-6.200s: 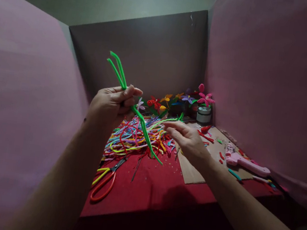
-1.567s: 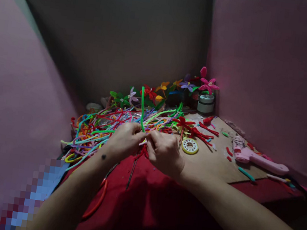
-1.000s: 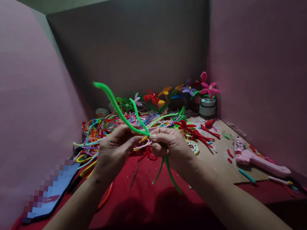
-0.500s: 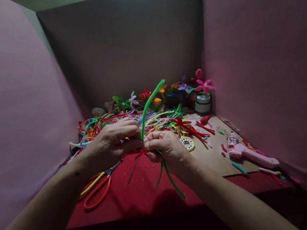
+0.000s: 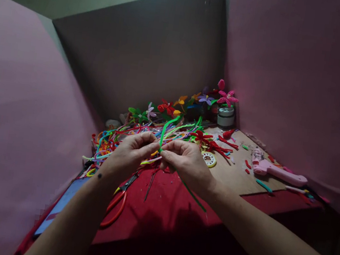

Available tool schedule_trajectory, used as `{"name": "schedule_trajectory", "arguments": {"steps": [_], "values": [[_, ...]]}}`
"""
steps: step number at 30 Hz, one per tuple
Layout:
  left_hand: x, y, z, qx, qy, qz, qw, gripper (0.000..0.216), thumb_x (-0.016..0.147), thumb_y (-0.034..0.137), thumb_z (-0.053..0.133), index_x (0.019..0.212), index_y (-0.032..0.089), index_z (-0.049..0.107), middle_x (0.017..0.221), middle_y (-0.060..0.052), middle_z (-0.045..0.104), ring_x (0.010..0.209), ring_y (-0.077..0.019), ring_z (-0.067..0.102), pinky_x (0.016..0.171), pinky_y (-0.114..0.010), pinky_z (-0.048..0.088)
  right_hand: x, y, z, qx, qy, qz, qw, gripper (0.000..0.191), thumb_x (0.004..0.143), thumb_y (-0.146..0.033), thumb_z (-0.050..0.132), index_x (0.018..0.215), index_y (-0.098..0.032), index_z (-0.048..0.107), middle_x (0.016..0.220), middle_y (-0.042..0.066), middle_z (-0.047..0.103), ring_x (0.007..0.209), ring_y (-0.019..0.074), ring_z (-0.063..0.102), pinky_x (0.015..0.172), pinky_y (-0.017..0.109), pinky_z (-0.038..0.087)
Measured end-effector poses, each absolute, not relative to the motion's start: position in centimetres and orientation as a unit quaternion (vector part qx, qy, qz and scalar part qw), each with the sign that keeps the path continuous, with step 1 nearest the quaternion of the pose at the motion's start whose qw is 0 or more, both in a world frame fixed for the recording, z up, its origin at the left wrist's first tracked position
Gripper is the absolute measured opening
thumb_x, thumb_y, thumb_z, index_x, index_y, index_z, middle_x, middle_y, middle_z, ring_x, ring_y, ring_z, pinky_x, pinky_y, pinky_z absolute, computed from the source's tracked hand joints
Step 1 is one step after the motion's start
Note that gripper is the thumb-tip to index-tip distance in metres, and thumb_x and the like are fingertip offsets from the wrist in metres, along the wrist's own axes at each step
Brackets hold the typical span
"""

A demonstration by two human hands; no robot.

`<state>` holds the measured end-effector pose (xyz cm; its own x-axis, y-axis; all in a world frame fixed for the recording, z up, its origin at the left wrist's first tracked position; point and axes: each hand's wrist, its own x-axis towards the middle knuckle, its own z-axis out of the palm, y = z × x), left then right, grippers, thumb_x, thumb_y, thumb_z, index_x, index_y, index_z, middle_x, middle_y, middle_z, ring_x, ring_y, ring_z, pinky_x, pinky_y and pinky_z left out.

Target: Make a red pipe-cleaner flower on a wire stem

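Between my two hands is a green pipe cleaner (image 5: 164, 131), its upper part rising and bending to the right. My left hand (image 5: 135, 150) is closed, thumb and fingertips pinching at the pipe cleaner from the left. Opposite it, my right hand (image 5: 184, 159) is closed on the same pipe cleaner, the fingertips of both hands almost meeting. A thin green length (image 5: 194, 196) hangs out below my right hand toward the table's front. Just what lies inside the fingertips is hidden.
Behind my hands spreads a heap of coloured pipe cleaners (image 5: 118, 139), with pipe-cleaner flowers (image 5: 205, 99) beyond. Red-handled scissors (image 5: 117, 208) and a phone-like screen (image 5: 61, 205) lie left. A pink glue gun (image 5: 280, 171) and a white reel (image 5: 209, 159) are to the right.
The green pipe cleaner's upright end has bent over to the right and sits lower. My left hand's fingers have shifted to a pinch. The view has moved slightly, showing the screen at left.
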<state>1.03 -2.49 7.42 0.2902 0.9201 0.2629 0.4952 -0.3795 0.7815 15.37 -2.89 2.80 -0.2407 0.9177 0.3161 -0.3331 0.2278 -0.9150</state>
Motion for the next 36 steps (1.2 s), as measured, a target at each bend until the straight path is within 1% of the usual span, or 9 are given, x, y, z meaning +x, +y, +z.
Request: {"name": "schedule_trajectory", "arguments": {"steps": [6,8,14,19,23,26,29,33,36], "values": [[1.5,-3.2,6.3,0.821,0.422,0.383,-0.027,0.008,0.077,0.022,0.057,0.072,0.018,0.062,0.073,-0.002,0.058,0.072,-0.0147,0.053,0.068,-0.028,0.041,15.8,-3.1,2.6,-0.268,-0.519,0.578,0.57,0.009,0.072,-0.017,0.055,0.064,-0.015,0.054,0.046,-0.003,0.055,0.041,0.0053,0.046,0.044,0.018,0.036],[1.5,-3.4,6.1,0.83,0.41,0.373,-0.063,0.007,0.077,0.022,0.057,0.075,0.018,0.063,0.077,-0.003,0.06,0.077,-0.016,0.053,0.072,-0.03,0.042,15.8,-3.1,2.4,-0.266,-0.517,0.58,0.571,0.007,0.072,-0.017,0.056,0.065,-0.014,0.054,0.046,-0.003,0.055,0.042,0.0054,0.047,0.044,0.018,0.036],[1.4,-3.7,6.3,0.811,0.468,0.349,0.036,0.01,0.076,0.022,0.056,0.068,0.017,0.06,0.069,-0.001,0.056,0.068,-0.0133,0.051,0.063,-0.026,0.04,15.6,-3.1,2.2,-0.259,-0.543,0.571,0.558,0.005,0.073,-0.016,0.055,0.068,-0.014,0.055,0.05,-0.003,0.056,0.043,0.0051,0.048,0.045,0.018,0.038],[1.7,-3.8,6.4,0.719,0.515,0.379,0.273,0.014,0.076,0.029,0.055,0.07,0.016,0.055,0.059,0.004,0.05,0.052,-0.0086,0.045,0.049,-0.021,0.036,16.1,-3.2,2.1,-0.267,-0.561,0.568,0.54,0.009,0.075,-0.021,0.057,0.07,-0.013,0.057,0.053,-0.002,0.058,0.042,0.0054,0.048,0.043,0.019,0.038],[1.6,-3.5,6.4,0.682,0.486,0.417,0.353,0.016,0.075,0.031,0.057,0.07,0.016,0.054,0.059,0.003,0.055,0.054,-0.0083,0.048,0.053,-0.02,0.038,17.0,-3.0,1.5,-0.265,-0.604,0.584,0.473,0.02,0.075,-0.026,0.058,0.064,-0.011,0.063,0.055,0.001,0.061,0.04,0.0046,0.046,0.041,0.019,0.034],[1.7,-3.3,6.1,0.677,0.49,0.411,0.364,0.016,0.075,0.03,0.055,0.069,0.016,0.052,0.057,0.002,0.056,0.053,-0.0097,0.05,0.054,-0.022,0.04,17.4,-2.6,0.6,-0.275,-0.6,0.624,0.417,0.02,0.074,-0.028,0.06,0.065,-0.011,0.065,0.056,0.002,0.064,0.036,0.0051,0.046,0.038,0.019,0.034],[2.0,-3.1,5.3,0.681,0.511,0.416,0.32,0.015,0.075,0.029,0.054,0.067,0.016,0.049,0.054,0.003,0.053,0.051,-0.0099,0.049,0.053,-0.022,0.039,17.4,-2.4,-0.2,-0.304,-0.587,0.643,0.387,0.018,0.073,-0.027,0.06,0.063,-0.012,0.062,0.052,0.001,0.062,0.032,0.0051,0.045,0.035,0.019,0.033],[2.0,-2.6,4.6,0.694,0.533,0.415,0.249,0.013,0.072,0.026,0.055,0.066,0.017,0.048,0.054,0.005,0.048,0.048,-0.008,0.043,0.048,-0.02,0.035,17.5,-2.7,-0.4,-0.359,-0.624,0.57,0.395,0.024,0.077,-0.024,0.055,0.055,-0.013,0.056,0.041,-0.003,0.054,0.029,0.0048,0.04,0.031,0.018,0.03],[1.8,-2.2,4.7,0.701,0.538,0.392,0.256,0.014,0.072,0.026,0.054,0.064,0.017,0.048,0.052,0.006,0.045,0.046,-0.0072,0.039,0.045,-0.02,0.031,17.2,-2.7,-0.1,-0.352,-0.626,0.557,0.417,0.017,0.08,-0.017,0.049,0.069,-0.013,0.061,0.043,-0.004,0.053,0.033,0.0049,0.043,0.035,0.017,0.034]]}}
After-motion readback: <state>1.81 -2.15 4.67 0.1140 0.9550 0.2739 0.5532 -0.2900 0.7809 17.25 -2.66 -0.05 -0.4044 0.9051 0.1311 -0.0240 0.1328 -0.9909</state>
